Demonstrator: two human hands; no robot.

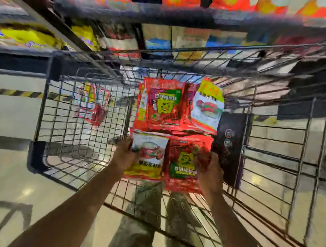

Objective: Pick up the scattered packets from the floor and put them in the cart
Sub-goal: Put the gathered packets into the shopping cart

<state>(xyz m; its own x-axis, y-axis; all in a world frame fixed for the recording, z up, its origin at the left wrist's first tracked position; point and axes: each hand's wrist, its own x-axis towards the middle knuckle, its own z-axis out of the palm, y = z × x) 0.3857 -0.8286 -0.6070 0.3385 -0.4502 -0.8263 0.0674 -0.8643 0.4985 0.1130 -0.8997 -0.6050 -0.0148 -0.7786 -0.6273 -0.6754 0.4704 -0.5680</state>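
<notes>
Both my hands reach into the wire cart (86, 138). My left hand (122, 153) grips the left edge of a white and yellow packet (149, 158). My right hand (209, 170) grips the right side of a red packet (185, 165) beside it. Farther in the cart lie another red packet (160, 106) and a white packet with a yellow top (207, 106). A dark box (229, 143) stands along the cart's right side. The picture is blurred.
A packet (92, 104) shows through the cart's left wire wall; whether it lies on the floor outside I cannot tell. Shelves with orange and yellow packets (25, 36) run behind the cart. A yellow-black striped strip (8, 92) marks the floor.
</notes>
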